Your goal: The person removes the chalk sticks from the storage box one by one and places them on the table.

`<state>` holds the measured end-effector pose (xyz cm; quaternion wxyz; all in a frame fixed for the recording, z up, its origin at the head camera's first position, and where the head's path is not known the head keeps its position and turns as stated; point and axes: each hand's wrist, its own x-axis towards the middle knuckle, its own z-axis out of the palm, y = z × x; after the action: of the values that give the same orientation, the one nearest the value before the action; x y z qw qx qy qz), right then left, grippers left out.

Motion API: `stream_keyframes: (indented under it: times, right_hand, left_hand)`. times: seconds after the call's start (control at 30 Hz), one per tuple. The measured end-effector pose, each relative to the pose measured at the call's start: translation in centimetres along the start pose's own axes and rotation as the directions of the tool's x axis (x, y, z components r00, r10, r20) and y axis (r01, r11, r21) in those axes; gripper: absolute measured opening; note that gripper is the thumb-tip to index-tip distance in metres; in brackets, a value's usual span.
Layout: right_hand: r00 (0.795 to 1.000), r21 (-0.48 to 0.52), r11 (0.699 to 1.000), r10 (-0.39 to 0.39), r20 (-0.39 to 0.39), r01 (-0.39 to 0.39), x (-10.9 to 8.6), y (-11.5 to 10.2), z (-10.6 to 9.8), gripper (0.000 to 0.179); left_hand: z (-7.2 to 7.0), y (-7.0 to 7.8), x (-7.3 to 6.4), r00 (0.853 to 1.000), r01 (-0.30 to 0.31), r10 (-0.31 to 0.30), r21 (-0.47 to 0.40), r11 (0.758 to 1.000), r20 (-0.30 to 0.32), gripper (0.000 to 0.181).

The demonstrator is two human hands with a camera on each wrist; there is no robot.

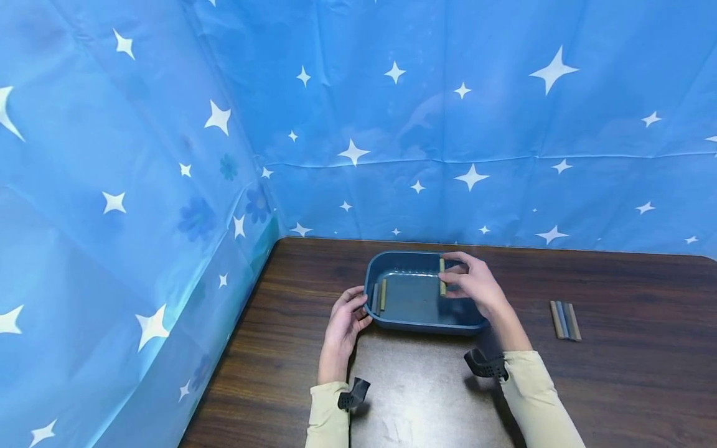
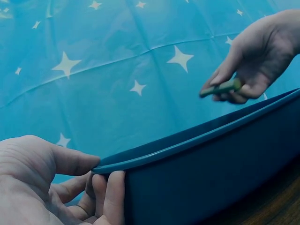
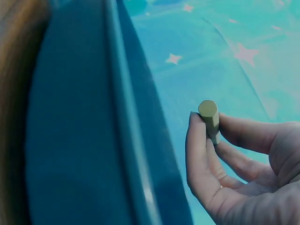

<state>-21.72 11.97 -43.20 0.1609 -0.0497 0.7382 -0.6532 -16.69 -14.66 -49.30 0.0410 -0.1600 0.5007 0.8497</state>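
My right hand (image 1: 472, 285) pinches a short yellow-green stick (image 1: 442, 277) between thumb and fingertips, over the right part of a dark blue rectangular basin (image 1: 428, 326). The stick's flat end (image 3: 207, 108) faces the camera in the right wrist view. At the basin's left end my left hand (image 1: 344, 316) grips the rim; in the left wrist view its thumb (image 2: 77, 161) lies at the rim and its fingers bend below against the outer wall. Inside the basin, along the left wall, lie a yellowish stick (image 1: 383, 294) and a grey stick (image 1: 376, 297), side by side.
Several sticks (image 1: 566, 320) in brown and grey-blue tones lie together on the dark wooden table (image 1: 627, 373), right of the basin. A blue curtain (image 1: 392, 112) with white stars hangs behind the table and along its left side.
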Motion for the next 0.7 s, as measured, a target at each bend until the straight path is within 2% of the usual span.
stream_keyframes:
  times: [0.2, 0.33, 0.7]
  right_hand:
    - [0.999, 0.008, 1.000, -0.016, -0.035, 0.016, -1.4, -0.6, -2.5, 0.055]
    - [0.997, -0.026, 1.000, -0.020, -0.073, 0.018, -2.3, -0.7, -4.1, 0.057]
    - [0.990, -0.030, 0.999, -0.044, -0.137, 0.040, -4.3, 0.5, -7.1, 0.060]
  left_hand:
    - [0.0, 0.1, 0.1, 1.000, 0.012, -0.012, -0.002, 1.000, 0.006, 0.029]
    - [-0.1, 0.1, 0.0, 1.000, 0.007, -0.007, -0.007, 1.000, 0.012, 0.028]
    - [0.0, 0.0, 0.0, 1.000, 0.007, -0.007, -0.005, 1.000, 0.010, 0.028]
